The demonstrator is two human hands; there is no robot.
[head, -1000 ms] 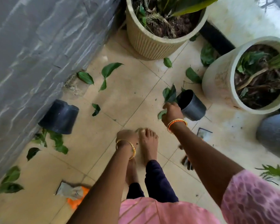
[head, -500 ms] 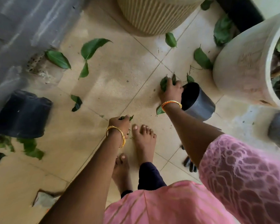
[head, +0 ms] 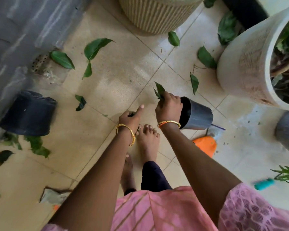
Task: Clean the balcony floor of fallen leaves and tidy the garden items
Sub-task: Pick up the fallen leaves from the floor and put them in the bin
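My right hand (head: 168,107) grips a small bunch of green leaves (head: 159,90) just left of the mouth of a small black plastic pot (head: 198,116) lying on its side. My left hand (head: 130,118) is curled round a small dark leaf bit, its thumb sticking out, just above my bare feet. Several loose green leaves lie on the beige tiles: a large leaf (head: 95,47), one by the drain (head: 62,60), a folded leaf (head: 80,102), one near the white planter (head: 206,57) and another (head: 194,82) beside it.
A bigger black pot (head: 28,114) lies tipped against the grey wall at left, with leaves (head: 35,144) below it. A ribbed beige planter (head: 157,14) stands at the top, a white planter (head: 250,60) at right. An orange cloth (head: 205,145) and a teal object (head: 264,184) lie at right.
My right hand has lifted off the tiles with the leaves in it, beside the small pot's mouth. My left hand has risen slightly with its thumb out. The view shifted left.
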